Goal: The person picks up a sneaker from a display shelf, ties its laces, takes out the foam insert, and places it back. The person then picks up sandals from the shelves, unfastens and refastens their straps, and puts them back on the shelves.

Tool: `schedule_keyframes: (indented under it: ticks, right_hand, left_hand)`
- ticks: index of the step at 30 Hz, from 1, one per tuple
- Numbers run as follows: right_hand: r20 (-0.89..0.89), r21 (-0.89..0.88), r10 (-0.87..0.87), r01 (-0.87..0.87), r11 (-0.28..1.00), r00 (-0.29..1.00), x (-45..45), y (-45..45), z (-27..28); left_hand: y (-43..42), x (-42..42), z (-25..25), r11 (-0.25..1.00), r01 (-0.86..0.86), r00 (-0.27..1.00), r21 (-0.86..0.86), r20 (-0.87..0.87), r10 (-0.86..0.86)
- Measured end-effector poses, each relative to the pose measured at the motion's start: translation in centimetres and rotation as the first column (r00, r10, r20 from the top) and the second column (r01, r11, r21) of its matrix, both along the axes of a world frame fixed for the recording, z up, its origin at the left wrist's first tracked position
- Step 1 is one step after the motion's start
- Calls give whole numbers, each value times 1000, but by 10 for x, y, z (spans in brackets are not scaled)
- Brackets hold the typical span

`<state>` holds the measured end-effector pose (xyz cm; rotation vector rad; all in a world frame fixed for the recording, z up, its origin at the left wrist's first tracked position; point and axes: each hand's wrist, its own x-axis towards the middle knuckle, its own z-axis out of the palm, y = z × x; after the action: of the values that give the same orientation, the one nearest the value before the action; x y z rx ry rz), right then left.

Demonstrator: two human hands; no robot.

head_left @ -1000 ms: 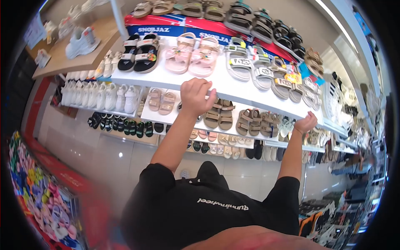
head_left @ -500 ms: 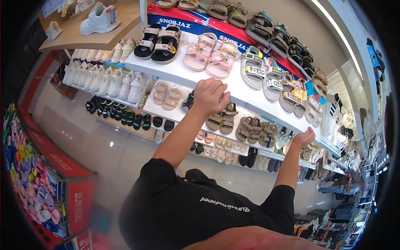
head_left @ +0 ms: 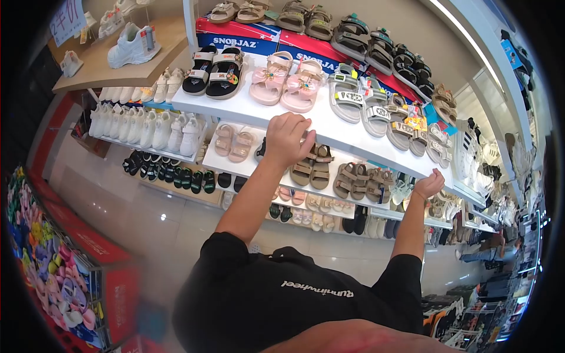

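My left hand (head_left: 287, 139) grips the front edge of the white shelf (head_left: 235, 107), just below the pink sandals with bows (head_left: 301, 85). Farther right, my right hand (head_left: 429, 183) has its fingers curled on the same edge, below the white and grey sandals (head_left: 438, 145). Black sandals (head_left: 225, 73) stand at the shelf's left end, and grey-white sandals (head_left: 345, 94) stand between my hands. Part of each hand's fingertips is hidden at the edge.
Lower shelves hold brown sandals (head_left: 321, 167) and white sneakers (head_left: 162, 130). A wooden display ledge (head_left: 94, 73) with white shoes is at upper left. A bin of colourful slippers (head_left: 65, 282) stands at lower left. Another person (head_left: 491, 253) is far right.
The camera view has shifted, moving the shelves within the frame. Both my hands have stayed on the shelf edge.
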<state>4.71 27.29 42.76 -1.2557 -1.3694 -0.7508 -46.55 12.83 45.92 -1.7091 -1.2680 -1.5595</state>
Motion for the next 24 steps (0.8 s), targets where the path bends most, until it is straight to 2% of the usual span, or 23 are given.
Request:
schedule_keyframes:
  ticks: [20,24]
  right_hand:
    - [13,32,-71,71,997,997,-4,-1,4]
    - [-2,52,-14,14,999,1000,-4,-2,5]
  left_hand:
    - [9,7,-8,997,-68,998,34,-1,68]
    - [9,8,-7,997,-79,997,24,-7,79]
